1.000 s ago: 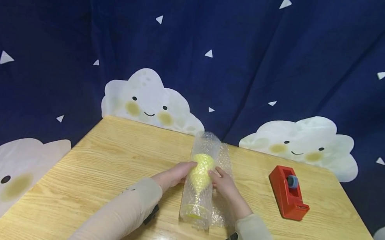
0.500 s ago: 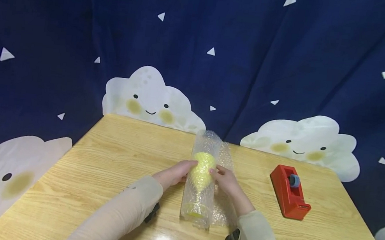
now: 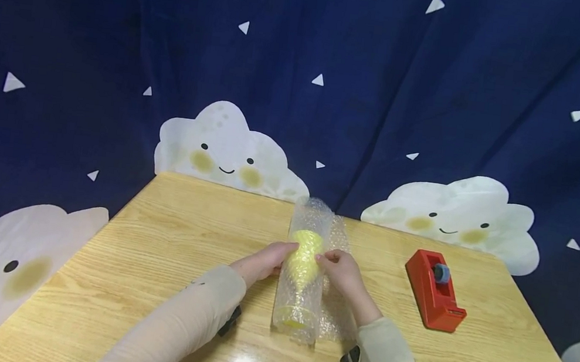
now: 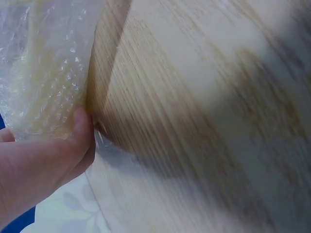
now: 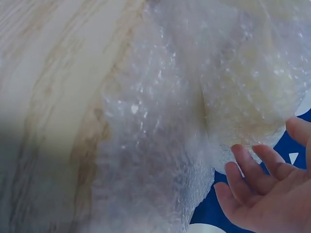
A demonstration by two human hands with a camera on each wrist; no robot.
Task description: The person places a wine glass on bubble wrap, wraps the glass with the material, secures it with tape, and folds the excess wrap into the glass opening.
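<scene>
A yellow goblet-shaped thing (image 3: 304, 265) lies inside a roll of clear bubble wrap (image 3: 311, 216) at mid-table, its wide bowl away from me and its base towards me. My left hand (image 3: 268, 259) grips the roll's left side, thumb on top and the other fingers mostly hidden. In the left wrist view that thumb (image 4: 80, 124) presses on the wrap. My right hand (image 3: 341, 275) touches the roll's right side with its thumb. The right wrist view shows its fingers (image 5: 248, 177) spread and slightly bent, fingertips near the wrap's edge.
A loose flap of bubble wrap (image 3: 330, 321) spreads flat to the right of the roll. On the right of the wooden table (image 3: 201, 213) stands a red tape dispenser (image 3: 434, 296) with a blue roll of tape (image 3: 441, 273). A dark blue curtain (image 3: 282, 56) hangs behind the table.
My right hand's fingers have shifted slightly, drawing in closer to the thumb beside the roll. The left hand and the wrapped roll stay in nearly the same place.
</scene>
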